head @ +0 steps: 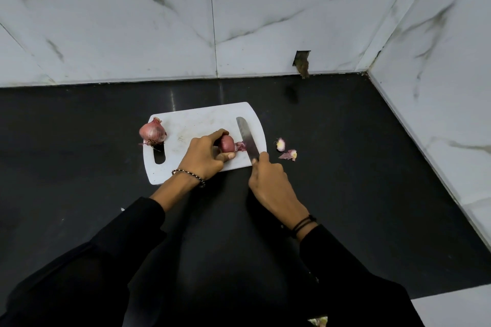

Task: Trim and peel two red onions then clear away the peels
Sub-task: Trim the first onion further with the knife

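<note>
A white cutting board (196, 122) lies on the black counter. My left hand (206, 155) grips a red onion (228, 143) on its side near the board's front right. Its papery end (240, 146) points toward the knife. My right hand (268, 180) holds a knife by the handle, and the steel blade (247, 138) lies across the board just right of that onion end. A second red onion (152, 132), skin on, sits at the board's left edge above the handle slot.
Two cut-off onion pieces (280, 144) (289, 154) lie on the black counter (345, 167) just right of the board. Marble-tiled walls (239, 21) close the counter at the back and on the right, meeting in a corner at far right.
</note>
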